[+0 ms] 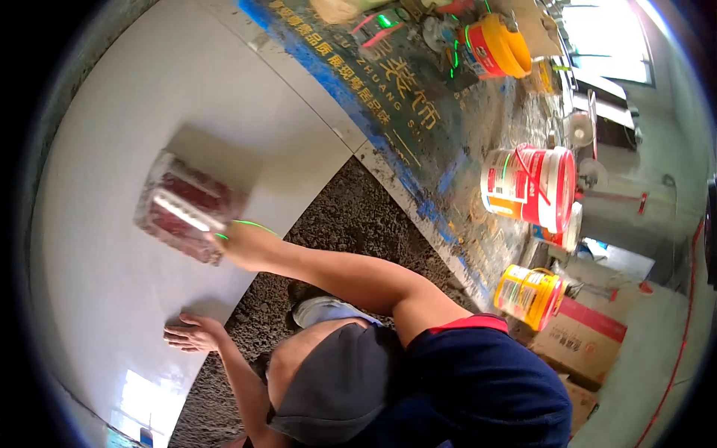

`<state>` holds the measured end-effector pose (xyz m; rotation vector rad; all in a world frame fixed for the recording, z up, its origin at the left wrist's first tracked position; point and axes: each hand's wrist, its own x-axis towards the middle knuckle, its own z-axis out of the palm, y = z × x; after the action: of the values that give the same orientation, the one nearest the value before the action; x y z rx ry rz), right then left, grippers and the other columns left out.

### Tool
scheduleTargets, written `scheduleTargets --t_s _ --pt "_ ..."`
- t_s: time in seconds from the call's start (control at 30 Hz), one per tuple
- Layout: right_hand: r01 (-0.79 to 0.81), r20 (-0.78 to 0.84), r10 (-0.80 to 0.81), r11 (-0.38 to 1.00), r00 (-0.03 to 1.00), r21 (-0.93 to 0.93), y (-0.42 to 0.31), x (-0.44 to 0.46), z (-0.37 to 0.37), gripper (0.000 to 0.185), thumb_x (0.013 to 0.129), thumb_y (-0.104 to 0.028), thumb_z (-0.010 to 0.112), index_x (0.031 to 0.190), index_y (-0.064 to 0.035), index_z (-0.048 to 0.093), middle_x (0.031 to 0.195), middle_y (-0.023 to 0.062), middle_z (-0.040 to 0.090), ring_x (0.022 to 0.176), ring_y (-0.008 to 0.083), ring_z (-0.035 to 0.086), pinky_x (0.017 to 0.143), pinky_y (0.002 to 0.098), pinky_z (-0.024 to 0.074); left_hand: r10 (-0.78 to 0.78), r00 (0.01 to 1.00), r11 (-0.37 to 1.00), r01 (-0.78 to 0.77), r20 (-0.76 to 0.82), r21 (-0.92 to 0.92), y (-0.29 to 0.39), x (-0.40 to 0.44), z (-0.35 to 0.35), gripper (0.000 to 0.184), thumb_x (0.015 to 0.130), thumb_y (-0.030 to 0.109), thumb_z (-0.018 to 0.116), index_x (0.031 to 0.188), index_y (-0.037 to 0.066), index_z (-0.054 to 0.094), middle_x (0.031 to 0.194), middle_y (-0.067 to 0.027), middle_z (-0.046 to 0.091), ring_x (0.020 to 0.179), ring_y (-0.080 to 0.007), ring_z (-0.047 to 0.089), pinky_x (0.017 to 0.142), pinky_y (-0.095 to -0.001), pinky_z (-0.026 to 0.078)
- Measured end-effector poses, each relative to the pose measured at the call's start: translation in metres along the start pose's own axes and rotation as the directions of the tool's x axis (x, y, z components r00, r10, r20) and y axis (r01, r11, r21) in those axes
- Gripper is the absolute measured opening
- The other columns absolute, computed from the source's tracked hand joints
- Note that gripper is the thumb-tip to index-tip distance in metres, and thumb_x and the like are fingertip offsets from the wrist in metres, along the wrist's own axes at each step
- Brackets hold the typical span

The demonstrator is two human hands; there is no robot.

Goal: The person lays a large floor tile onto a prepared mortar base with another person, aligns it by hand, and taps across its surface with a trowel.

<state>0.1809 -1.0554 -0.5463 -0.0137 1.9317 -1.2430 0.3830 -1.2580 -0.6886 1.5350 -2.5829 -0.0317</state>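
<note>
My right hand (250,245) grips the pale handle of a rectangular hand float (175,209), whose back is reddish and smeared with grey. It is over a large light, glossy floor tile (97,172); motion blurs it, so I cannot tell if its face touches the tile. My left hand (196,334) lies palm down near the tile's edge, fingers stretched out. Beside the tile is a strip of dark, crumbly mortar bed (351,205), with my knee and shoe over it.
A printed protective sheet (373,89) with blue edging covers the neighbouring floor. On that side stand an open yellow bucket (497,48), a red-and-white bucket (529,187), a smaller yellow bucket (526,295) and a cardboard box (579,340). Thin green light lines cross several things.
</note>
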Motion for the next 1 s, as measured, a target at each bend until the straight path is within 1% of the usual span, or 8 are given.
scheduleTargets --t_s 0.07,0.33,0.47,0.53,0.6,0.73,0.93,1.0 --pt "-0.002 0.050 0.013 0.976 0.999 -0.216 -0.018 0.036 0.011 0.065 0.098 -0.053 0.032 0.069 -0.0002 0.054 0.059 0.0156 0.053 0.052 0.0319 0.052 0.058 0.0488 0.0456 0.001 1.000 1.000 -0.001 -0.011 0.019 -0.006 -0.005 0.000 0.072 0.097 0.056 0.021 0.148 0.005 0.025 0.154 -0.0192 0.018 0.143 -0.0360 0.014 0.113 -0.0519 0.014" --pt "0.103 0.037 -0.103 0.995 0.994 0.004 -0.013 0.042 0.047 0.054 0.099 -0.043 0.037 0.079 0.0009 0.062 0.072 0.0221 0.062 0.066 0.0391 0.061 0.065 0.0497 0.0474 0.035 0.999 0.988 -0.039 0.033 0.146 -0.003 0.004 0.000 0.071 0.098 0.053 0.017 0.149 0.004 0.018 0.155 -0.0190 0.014 0.143 -0.0357 0.015 0.113 -0.0512 0.015" --pt "0.108 0.136 -0.115 0.993 0.984 0.055 -0.007 0.052 0.058 0.053 0.099 -0.042 0.038 0.081 0.0012 0.063 0.076 0.0228 0.062 0.071 0.0402 0.061 0.069 0.0492 0.0472 -0.051 0.951 0.985 -0.002 0.304 0.172 -0.008 0.022 -0.001 0.085 0.094 0.063 0.019 0.149 0.000 0.004 0.155 -0.0231 0.001 0.143 -0.0393 0.001 0.115 -0.0494 0.007" --pt "0.072 0.047 -0.080 0.985 0.996 0.158 -0.012 0.048 0.055 0.054 0.099 -0.042 0.039 0.080 0.0027 0.063 0.080 0.0237 0.063 0.075 0.0413 0.061 0.072 0.0486 0.0471 -0.034 0.893 0.964 -0.089 0.448 0.250 -0.001 0.024 0.002 0.096 0.090 0.067 0.029 0.147 -0.004 -0.003 0.154 -0.0265 -0.007 0.142 -0.0424 -0.007 0.116 -0.0484 0.003" --pt "0.084 0.022 -0.091 0.974 0.996 0.212 -0.022 0.036 0.035 0.054 0.099 -0.041 0.039 0.082 0.0034 0.064 0.084 0.0235 0.063 0.077 0.0418 0.061 0.071 0.0485 0.0478 0.265 0.764 0.824 -0.496 0.588 0.274 0.027 -0.005 -0.011 0.102 0.089 0.064 0.039 0.145 -0.008 -0.008 0.152 -0.0293 -0.011 0.141 -0.0435 -0.011 0.115 -0.0488 0.001" --pt "0.224 0.075 -0.253 0.934 0.964 0.279 -0.044 -0.024 -0.057 0.049 0.099 -0.039 0.039 0.090 0.0044 0.060 0.078 0.0235 0.063 0.074 0.0446 0.061 0.068 0.0500 0.0480 0.221 0.698 0.887 -0.434 0.681 0.157 0.062 -0.013 -0.050 0.105 0.088 0.059 0.046 0.142 -0.012 -0.010 0.150 -0.0321 -0.013 0.141 -0.0432 -0.013 0.115 -0.0494 0.000" --pt "0.306 -0.126 -0.280 0.896 0.952 0.323 -0.034 -0.088 -0.089 0.041 0.097 -0.039 0.044 0.099 0.0014 0.054 0.076 0.0275 0.062 0.072 0.0466 0.061 0.067 0.0544 0.0468 0.125 0.633 0.703 -0.599 0.764 0.382 0.059 -0.003 -0.043 0.106 0.088 0.061 0.045 0.142 -0.013 -0.010 0.150 -0.0326 -0.013 0.141 -0.0434 -0.012 0.115 -0.0493 -0.001" --pt "0.145 -0.230 -0.075 0.941 0.970 0.306 -0.009 -0.047 -0.051 0.041 0.098 -0.038 0.041 0.100 0.0019 0.052 0.064 0.0236 0.059 0.069 0.0441 0.060 0.063 0.0519 0.0464 0.106 0.655 0.722 -0.568 0.748 0.395 0.062 -0.002 -0.043 0.107 0.088 0.061 0.045 0.142 -0.013 -0.010 0.150 -0.0328 -0.013 0.141 -0.0434 -0.012 0.115 -0.0493 -0.001"
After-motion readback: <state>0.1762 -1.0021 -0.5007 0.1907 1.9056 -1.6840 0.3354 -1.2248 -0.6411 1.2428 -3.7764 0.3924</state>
